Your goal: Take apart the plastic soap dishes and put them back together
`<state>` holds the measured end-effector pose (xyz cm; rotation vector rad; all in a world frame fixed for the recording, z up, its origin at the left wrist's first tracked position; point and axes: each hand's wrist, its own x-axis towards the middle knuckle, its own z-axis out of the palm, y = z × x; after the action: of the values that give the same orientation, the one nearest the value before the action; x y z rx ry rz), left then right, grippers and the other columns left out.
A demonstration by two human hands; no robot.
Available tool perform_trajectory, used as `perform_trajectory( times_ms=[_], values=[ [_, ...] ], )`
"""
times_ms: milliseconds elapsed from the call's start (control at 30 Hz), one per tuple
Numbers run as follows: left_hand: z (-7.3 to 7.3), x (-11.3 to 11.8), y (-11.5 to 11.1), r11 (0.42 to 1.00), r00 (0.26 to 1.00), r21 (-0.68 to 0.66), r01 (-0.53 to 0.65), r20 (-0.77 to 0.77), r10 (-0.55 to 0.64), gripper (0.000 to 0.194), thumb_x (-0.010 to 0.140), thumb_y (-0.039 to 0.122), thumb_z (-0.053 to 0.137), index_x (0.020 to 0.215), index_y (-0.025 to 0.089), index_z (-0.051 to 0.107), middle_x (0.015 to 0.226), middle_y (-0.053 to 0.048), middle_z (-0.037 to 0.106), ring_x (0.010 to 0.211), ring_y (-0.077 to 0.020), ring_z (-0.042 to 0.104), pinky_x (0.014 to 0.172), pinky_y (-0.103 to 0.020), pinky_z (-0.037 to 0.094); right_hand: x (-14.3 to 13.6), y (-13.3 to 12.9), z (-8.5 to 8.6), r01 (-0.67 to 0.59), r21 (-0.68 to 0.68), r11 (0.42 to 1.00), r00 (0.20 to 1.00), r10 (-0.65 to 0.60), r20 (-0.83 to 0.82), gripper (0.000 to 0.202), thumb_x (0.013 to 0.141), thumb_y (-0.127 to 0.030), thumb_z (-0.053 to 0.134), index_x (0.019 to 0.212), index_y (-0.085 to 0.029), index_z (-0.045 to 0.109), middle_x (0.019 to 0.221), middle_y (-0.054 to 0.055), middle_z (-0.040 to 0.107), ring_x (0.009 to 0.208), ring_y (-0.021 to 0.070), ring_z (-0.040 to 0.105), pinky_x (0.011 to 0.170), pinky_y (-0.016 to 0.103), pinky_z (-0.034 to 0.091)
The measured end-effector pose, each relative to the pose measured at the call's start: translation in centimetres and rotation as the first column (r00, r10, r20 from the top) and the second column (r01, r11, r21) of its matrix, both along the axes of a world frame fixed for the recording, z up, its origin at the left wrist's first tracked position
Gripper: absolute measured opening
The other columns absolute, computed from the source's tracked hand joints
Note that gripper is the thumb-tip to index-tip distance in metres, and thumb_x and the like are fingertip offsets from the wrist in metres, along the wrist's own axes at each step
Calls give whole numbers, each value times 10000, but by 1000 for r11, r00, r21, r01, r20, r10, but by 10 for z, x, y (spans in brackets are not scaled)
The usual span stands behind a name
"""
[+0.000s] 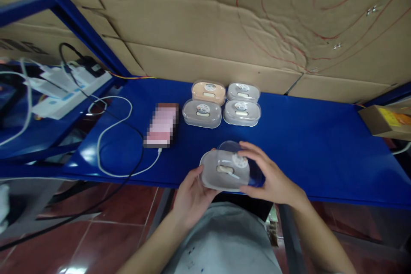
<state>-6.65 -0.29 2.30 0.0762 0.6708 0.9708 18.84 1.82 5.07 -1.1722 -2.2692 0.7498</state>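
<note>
Close to the front edge of the blue table, my left hand (194,195) holds a grey oval box (212,171) from its left side and below. A clear lid (253,171) with a round sticker overlaps the box's right part, shifted to the right of it. My right hand (268,175) grips this lid, thumb at the near side and fingers at the far side. Behind the hands stand a peach box (208,91) and three grey boxes, at back right (243,92), front left (202,113) and front right (242,113), each with a clear lid and sticker.
A phone (162,125) with a white cable lies left on the blue table (308,145). Further left are a power strip (59,105) with plugs and a black cable. Cardboard (199,21) lines the back; a carton (382,122) is at far right.
</note>
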Motion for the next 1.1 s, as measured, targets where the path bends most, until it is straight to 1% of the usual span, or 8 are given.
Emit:
perform_trajectory(
  times_ms=[67,233,400,533,633,867,1000,1100],
  values=[
    [0,2,2,1000,1000,21,16,-7,-15,570,1028,361,569,1578,238,485,1372,-92,738,1336,-300,655,1140,-487,531,-9,-4,3,-73,-15,997,997,73,28,731,940,-442,749,1565,-318,392,1723,126,343,1576,342,386,1236,560,431],
    [0,5,2,994,997,91,68,-49,-64,550,1041,458,561,1556,270,515,1442,-72,698,1413,-311,596,1169,-493,509,-19,-6,2,-119,40,992,991,117,68,680,947,-383,724,1549,-296,422,1736,122,323,1602,342,331,1258,588,396],
    [0,10,2,996,998,75,53,-46,-50,555,1035,520,597,1531,275,553,1519,-60,648,1448,-314,564,1188,-487,498,-20,-5,-5,-103,40,994,995,103,13,708,920,-346,749,1546,-294,422,1725,125,333,1608,344,309,1267,590,386],
    [-3,14,2,999,1000,31,8,-19,-8,463,1024,496,646,1414,247,652,1367,-47,746,1368,-268,633,1170,-422,512,-21,-8,-16,-48,81,996,999,49,-10,754,920,-402,793,1563,-300,414,1744,150,250,1609,371,295,1239,603,420],
    [-5,16,3,1000,999,8,-1,-44,2,465,1012,508,664,1370,212,684,1292,-65,777,1324,-266,663,1141,-397,526,-20,-9,-24,-38,114,993,999,40,-18,830,899,-469,824,1595,-313,400,1738,153,260,1595,379,322,1223,596,446],
    [1,19,3,995,984,82,-52,-167,65,628,988,552,687,1557,342,521,1439,-39,700,1290,-252,679,1013,-354,584,-12,-8,-34,-52,177,983,998,55,-13,1021,811,-594,860,1662,-389,334,1756,130,258,1569,418,364,1204,625,460],
    [4,21,5,991,975,118,-57,-208,81,654,974,571,700,1567,381,500,1442,-23,690,1268,-237,690,997,-330,589,-10,-9,-32,-45,112,993,997,52,-54,941,853,-565,838,1648,-405,361,1761,104,249,1594,387,340,1234,577,442],
    [2,23,9,990,970,138,-19,-239,52,674,975,588,688,1583,402,465,1478,-22,668,1282,-238,686,1011,-339,586,-8,-8,-31,-1,32,1000,999,2,-44,927,878,-519,833,1647,-366,340,1735,138,289,1587,369,362,1235,559,447]
  ],
)
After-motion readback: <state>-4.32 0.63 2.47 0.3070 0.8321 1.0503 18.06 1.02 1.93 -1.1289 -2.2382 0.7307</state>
